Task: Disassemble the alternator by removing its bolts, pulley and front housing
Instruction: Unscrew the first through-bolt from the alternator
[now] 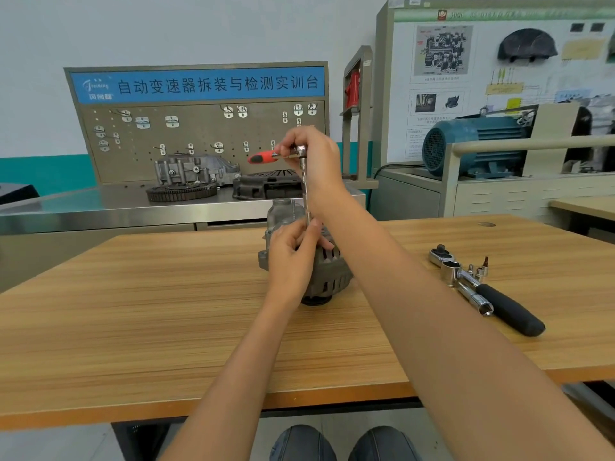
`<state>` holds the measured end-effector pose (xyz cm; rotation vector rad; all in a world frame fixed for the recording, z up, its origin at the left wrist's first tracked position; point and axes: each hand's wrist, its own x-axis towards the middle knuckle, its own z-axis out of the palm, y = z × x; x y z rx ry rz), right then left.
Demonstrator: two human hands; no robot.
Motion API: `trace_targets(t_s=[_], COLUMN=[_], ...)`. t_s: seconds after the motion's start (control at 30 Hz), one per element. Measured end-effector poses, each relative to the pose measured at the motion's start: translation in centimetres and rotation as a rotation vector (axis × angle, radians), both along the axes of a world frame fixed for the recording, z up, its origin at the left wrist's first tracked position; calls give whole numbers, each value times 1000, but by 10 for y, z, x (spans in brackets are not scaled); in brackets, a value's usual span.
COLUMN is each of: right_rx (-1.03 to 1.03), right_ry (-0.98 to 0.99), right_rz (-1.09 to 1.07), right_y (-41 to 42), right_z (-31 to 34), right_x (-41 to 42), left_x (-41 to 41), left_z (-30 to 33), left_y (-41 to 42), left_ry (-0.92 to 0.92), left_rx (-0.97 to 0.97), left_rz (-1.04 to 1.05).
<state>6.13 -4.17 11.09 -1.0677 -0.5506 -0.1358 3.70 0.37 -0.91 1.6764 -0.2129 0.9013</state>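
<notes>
Two hands work at the alternator, which stands mid-worktop. Left hand grips its top beside the extension bar. Right hand curls around the head of a red-handled ratchet. Another ratchet lies well to the right.

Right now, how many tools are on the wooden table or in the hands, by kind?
Ratchet wrenches: 3, the red-handled one in the right hand, two on the wooden table.
Extension bars: 1.
Small sockets or bits: about 4.
Total: about 8.
</notes>
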Motion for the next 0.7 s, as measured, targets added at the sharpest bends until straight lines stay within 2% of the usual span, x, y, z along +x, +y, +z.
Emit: trace_targets(t_s=[0.07, 0.13, 0.27, 0.33, 0.4, 0.6, 0.7], right_rx=[5, -46, -275, -344, -313, -106, -75], right_ry=[-32, -142, -489, -526, -504, -144, -67], right_rz=[-35, -197, -814, -1012, -935, -166, 48], right_y=[1, 4, 15, 20, 20, 5, 0], right_z=[-2, -9, -27, -29, -25, -6, -2], right_x=[0, -2, -5, -5, -7, -5, -1], left_x=[1, 2, 4, 6, 6, 3, 0], left_z=[1, 1, 0, -1, -1, -1, -1], left_y=[1, 1, 0, 0, 0, 0, 1], left_ry=[-7, 2, 59, 87, 94, 28, 1], left_rx=[9, 2, -95, -120, -124, -73, 5], left_rz=[12, 24, 75, 82, 66, -32, -5])
